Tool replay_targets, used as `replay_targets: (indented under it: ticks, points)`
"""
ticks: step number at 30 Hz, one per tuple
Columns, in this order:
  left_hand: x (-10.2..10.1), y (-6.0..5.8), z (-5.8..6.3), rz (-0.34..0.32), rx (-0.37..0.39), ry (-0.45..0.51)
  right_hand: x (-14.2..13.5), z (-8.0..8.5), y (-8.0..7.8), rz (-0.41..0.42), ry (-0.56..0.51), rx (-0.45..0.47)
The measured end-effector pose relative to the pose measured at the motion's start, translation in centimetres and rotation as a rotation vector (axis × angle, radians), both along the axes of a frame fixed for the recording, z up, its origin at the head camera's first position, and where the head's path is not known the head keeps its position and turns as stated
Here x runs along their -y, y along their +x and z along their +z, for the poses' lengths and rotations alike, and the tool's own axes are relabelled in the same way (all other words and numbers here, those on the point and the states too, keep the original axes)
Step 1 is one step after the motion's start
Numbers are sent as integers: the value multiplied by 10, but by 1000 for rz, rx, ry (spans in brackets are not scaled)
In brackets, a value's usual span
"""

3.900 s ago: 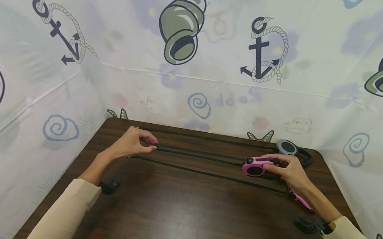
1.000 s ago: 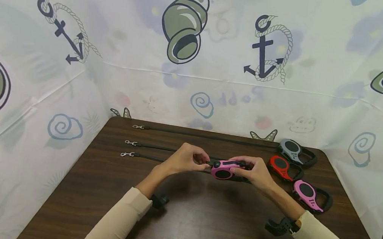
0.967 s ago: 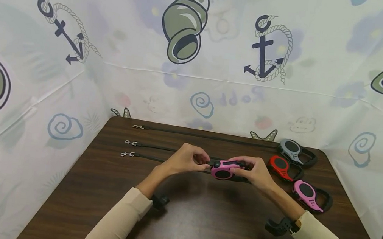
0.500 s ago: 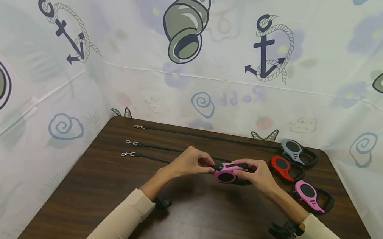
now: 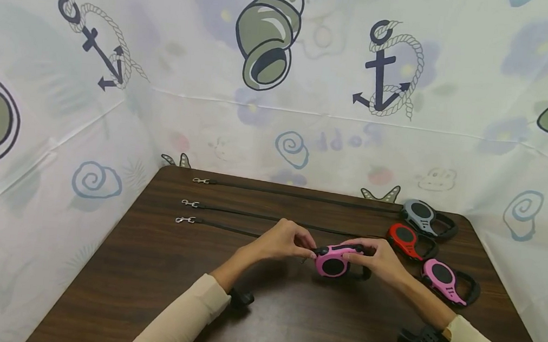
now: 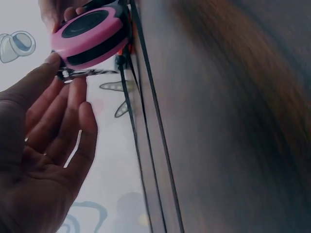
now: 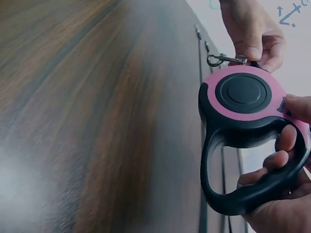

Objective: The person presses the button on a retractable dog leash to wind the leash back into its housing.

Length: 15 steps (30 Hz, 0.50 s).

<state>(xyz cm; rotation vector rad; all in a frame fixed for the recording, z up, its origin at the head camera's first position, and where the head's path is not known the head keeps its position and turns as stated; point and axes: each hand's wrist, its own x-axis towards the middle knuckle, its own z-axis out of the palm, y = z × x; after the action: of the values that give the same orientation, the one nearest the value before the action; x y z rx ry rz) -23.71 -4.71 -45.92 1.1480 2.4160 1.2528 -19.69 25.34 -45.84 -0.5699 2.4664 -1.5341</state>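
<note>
Over the table's right half, my right hand point(image 5: 383, 262) grips a pink retractable dog leash point(image 5: 332, 266), its fingers through the black handle loop point(image 7: 206, 170) in the right wrist view. My left hand point(image 5: 287, 243) pinches the short black end piece where the strap leaves the case, thumb against finger. Beside those fingertips a metal snap clip point(image 7: 223, 59) sticks out at the front of the case. The left wrist view shows the pink case point(image 6: 92, 39) edge-on above my left fingers, with the other hand partly hidden behind it.
At right on the brown table point(image 5: 261, 322) lie a grey leash point(image 5: 417, 209), a red leash point(image 5: 401, 235) and another pink leash point(image 5: 443, 275). Black straps run left, ending in metal clips point(image 5: 190, 203) near the table's left side. A patterned white cloth point(image 5: 304, 157) stands behind.
Several seconds ago my left hand held the strap end far out at left; now it is at the case, the strap drawn in. Lately both hands moved slightly right and nearer with the leash.
</note>
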Motion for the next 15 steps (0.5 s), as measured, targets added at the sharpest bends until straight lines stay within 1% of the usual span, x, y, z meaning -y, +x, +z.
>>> replay_targets:
  ticks: [5, 8, 12, 15]
  points:
    - [-7, -1, -10, -23, 99, -35, -8, -10, 3, -10, 4, 113]
    - [-10, -1, -13, -43, 149, -36, -11, -15, 4, -13, -28, 160]
    - [-15, 0, -16, -50, 171, -31, -16, -21, 4, -22, -98, 224]
    - [-19, 0, -16, -46, 155, -44, -19, -23, 4, -25, -127, 261]
